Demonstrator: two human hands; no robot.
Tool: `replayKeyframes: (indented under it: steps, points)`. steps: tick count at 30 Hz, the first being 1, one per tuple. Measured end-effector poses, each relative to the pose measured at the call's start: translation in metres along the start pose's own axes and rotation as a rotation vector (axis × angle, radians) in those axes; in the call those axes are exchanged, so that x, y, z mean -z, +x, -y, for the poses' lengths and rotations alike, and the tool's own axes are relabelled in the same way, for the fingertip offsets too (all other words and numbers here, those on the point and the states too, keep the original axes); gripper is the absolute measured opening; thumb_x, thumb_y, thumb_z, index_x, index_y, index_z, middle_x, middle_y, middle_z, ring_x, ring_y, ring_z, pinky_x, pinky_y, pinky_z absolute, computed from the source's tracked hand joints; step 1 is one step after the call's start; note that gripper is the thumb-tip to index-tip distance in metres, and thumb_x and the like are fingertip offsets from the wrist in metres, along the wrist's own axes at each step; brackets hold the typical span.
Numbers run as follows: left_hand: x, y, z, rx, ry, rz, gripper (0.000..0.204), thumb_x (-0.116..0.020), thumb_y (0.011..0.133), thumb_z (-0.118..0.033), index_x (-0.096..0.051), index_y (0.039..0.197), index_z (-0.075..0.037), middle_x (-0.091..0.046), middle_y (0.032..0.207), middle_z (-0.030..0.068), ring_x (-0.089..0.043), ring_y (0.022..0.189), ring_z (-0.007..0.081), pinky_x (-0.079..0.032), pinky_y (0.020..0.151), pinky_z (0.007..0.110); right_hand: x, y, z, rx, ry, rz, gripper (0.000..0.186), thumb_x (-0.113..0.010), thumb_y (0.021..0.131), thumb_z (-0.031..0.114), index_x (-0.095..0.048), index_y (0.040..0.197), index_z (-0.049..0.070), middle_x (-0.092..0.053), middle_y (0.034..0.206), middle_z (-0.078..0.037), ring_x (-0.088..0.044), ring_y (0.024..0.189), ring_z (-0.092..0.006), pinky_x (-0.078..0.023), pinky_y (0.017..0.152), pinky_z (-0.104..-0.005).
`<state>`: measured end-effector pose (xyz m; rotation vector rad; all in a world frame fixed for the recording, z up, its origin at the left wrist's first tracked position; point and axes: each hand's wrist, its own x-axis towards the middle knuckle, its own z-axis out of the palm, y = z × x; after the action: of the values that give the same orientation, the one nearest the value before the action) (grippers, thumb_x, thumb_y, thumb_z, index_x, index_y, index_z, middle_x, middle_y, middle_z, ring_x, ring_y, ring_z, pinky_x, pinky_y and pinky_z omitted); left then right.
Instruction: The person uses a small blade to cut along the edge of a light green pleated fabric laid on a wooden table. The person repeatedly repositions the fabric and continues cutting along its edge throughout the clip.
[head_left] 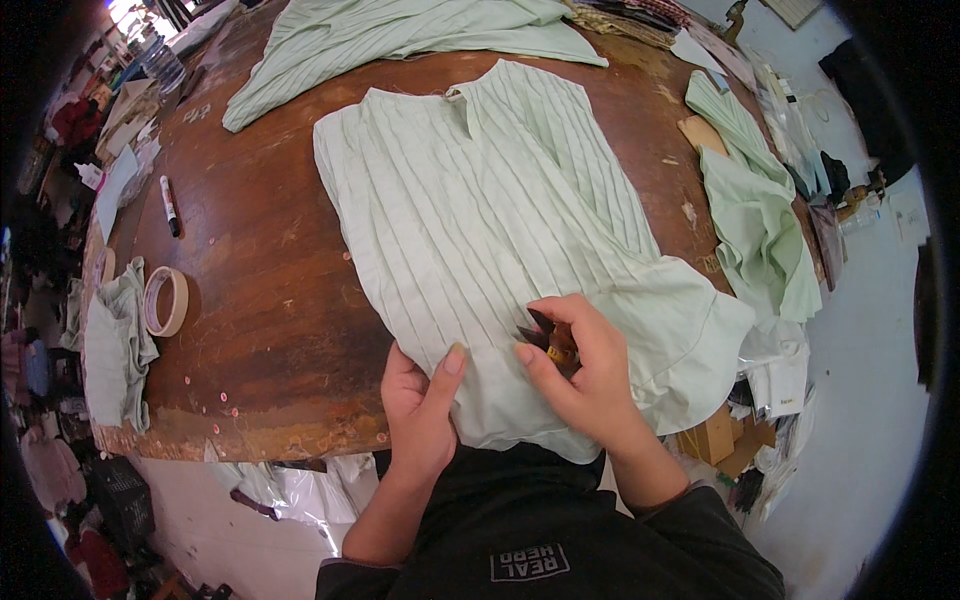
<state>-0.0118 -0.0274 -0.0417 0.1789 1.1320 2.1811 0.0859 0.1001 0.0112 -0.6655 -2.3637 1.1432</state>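
Note:
A pale mint pleated garment [470, 220], with a notched neckline at the far edge, lies spread across the wooden table [250, 280] and reaches over its near edge. My left hand [420, 400] grips the garment near its lower left, thumb on top and fingers curled underneath. Just right of it, my right hand [585, 370] is closed on small dark thread snips [540, 330] with a bit of yellow, their blades over the pleats near my left thumb.
Mint fabric lies at the back [400, 30] and right [750, 220]. A tape roll [178, 302], marker [170, 205] and folded cloth [115, 360] sit at the left. Fabric stacks [630, 20] stand at the back right; cardboard boxes [715, 435] are below the right edge.

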Motion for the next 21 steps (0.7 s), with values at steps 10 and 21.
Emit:
replayKeyframes:
  steps: [10,21]
  points:
    - [-0.014,0.002,-0.013,0.175,0.067,0.000,0.039,-0.063,0.090,-0.006,-0.048,0.124,0.004,-0.060,0.118,0.0104,-0.057,0.107,0.0155,-0.043,0.093,0.029,-0.007,-0.017,0.007,0.005,0.057,-0.025,0.031,-0.069,0.079,0.009,-0.057,0.106,-0.001,-0.059,0.088,-0.015,-0.060,0.075,-0.0301,-0.047,0.064,-0.0348]
    - [-0.018,0.001,-0.002,0.139,-0.019,-0.111,0.042,-0.064,0.087,-0.002,-0.046,0.125,0.002,-0.057,0.122,0.0117,-0.057,0.108,0.0171,-0.044,0.094,0.031,-0.004,-0.007,-0.009,0.310,-0.216,-0.146,0.031,-0.073,0.073,0.008,-0.062,0.101,0.001,-0.064,0.088,-0.011,-0.059,0.072,-0.0270,-0.047,0.061,-0.0349]
